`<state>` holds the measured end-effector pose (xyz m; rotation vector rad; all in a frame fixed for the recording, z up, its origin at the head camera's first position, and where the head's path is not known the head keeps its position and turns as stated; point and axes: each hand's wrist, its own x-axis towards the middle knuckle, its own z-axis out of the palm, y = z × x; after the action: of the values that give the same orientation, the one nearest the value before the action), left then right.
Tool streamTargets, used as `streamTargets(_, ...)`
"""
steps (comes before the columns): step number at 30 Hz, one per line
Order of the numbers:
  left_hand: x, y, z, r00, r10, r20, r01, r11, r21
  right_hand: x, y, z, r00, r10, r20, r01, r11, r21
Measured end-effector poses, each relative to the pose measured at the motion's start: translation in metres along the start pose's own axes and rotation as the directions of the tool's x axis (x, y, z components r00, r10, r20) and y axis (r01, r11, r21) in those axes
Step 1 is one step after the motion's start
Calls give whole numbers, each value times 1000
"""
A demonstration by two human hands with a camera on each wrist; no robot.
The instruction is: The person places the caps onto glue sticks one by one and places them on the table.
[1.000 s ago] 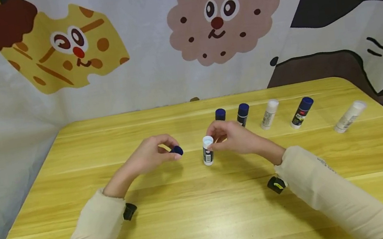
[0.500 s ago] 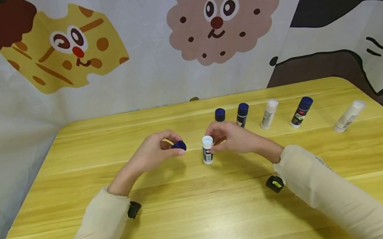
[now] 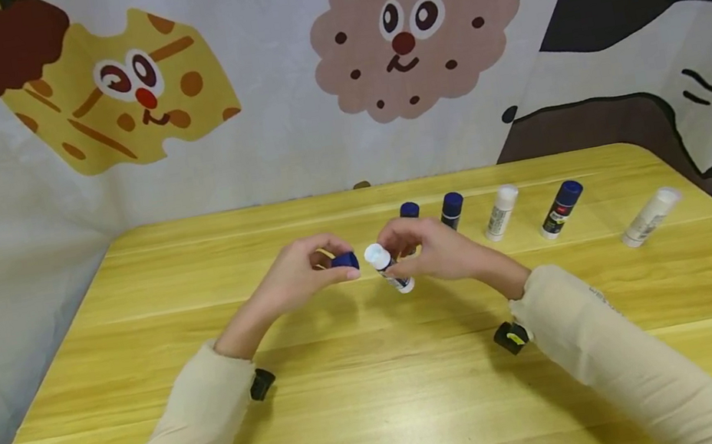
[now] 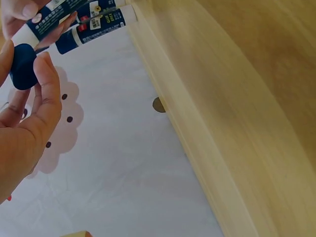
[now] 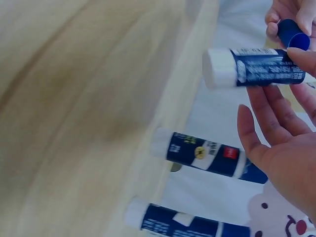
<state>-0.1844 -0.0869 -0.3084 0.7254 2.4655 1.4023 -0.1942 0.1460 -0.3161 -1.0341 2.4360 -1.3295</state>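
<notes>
My left hand pinches a dark blue cap between thumb and fingers, its open end towards the right. My right hand grips an uncapped glue stick with a white base and dark blue label. The stick is lifted off the table, its white top tilted left towards the cap. In the head view a small gap separates cap and stick. Behind my right hand stand two capped glue sticks with blue caps, one mostly hidden by the hand, the other partly.
Farther right on the wooden table stand a white glue stick, a blue-capped glue stick and another white one. A cloth printed with cartoon food hangs behind the table's back edge.
My left hand has moved right and slightly up with the cap, closer to the stick. My right hand has raised the glue stick from upright on the table and tilted its top left.
</notes>
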Motion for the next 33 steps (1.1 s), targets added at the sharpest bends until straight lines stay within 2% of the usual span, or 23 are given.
streamTargets(11,1,4,3,999,24,-28,-24,1000,-16,-1,-12,1,1000,-12,-19,10,994,-111)
streamTargets(19,1,5,4,999,12,-40,-13,1000,-28,0,-16,0,999,23,-44,-31,983,-180)
streamTargets(29,0,5,4,1000,14,-28,-15,998,-53,1,-14,0,998,-5,-66,-9,974,-226)
streamTargets(33,-1,6,3,999,18,-27,-19,999,-38,0,-15,1,997,-13,-75,-4,975,-224)
